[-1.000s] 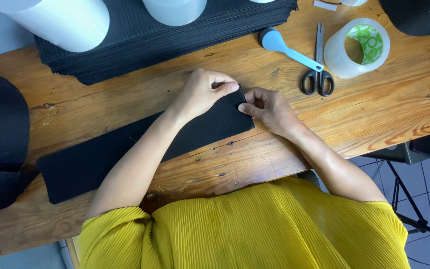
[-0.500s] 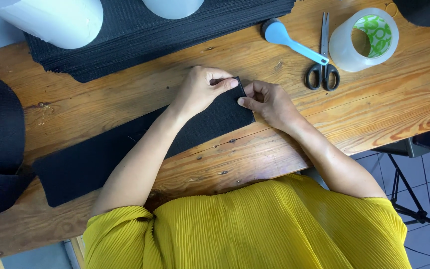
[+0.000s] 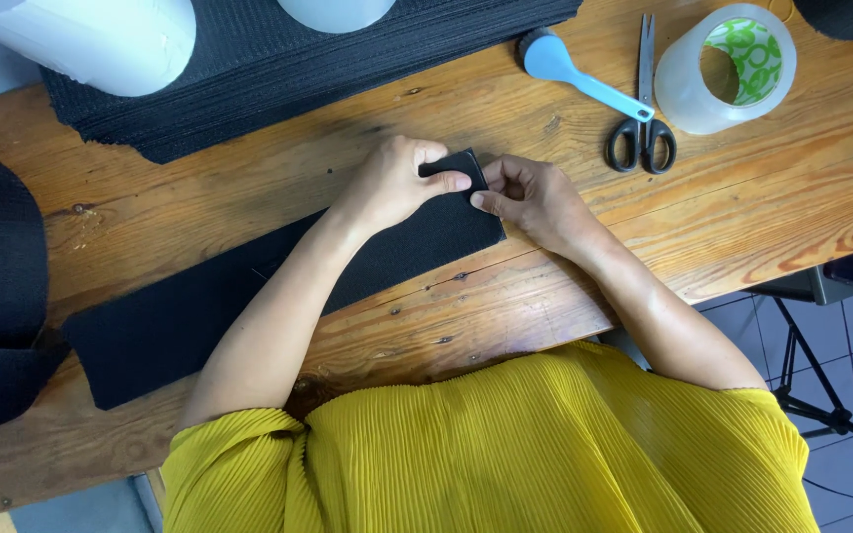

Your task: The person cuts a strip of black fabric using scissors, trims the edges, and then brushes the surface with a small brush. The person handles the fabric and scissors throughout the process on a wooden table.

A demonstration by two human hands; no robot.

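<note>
- Long black fabric strip [image 3: 249, 306] lies across the wooden table [image 3: 348, 118]; its right end is pinched by both hands.
- Left hand [image 3: 397, 183] presses the corner; right hand [image 3: 530, 197] grips the edge.
- Black-handled scissors [image 3: 642, 138] and clear tape roll [image 3: 728, 69] sit nearby.

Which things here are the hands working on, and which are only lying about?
In hand: left hand and right hand pinching the end of the black fabric strip.
Lying about: scissors, blue scoop, tape roll, stacked black sheets.
</note>
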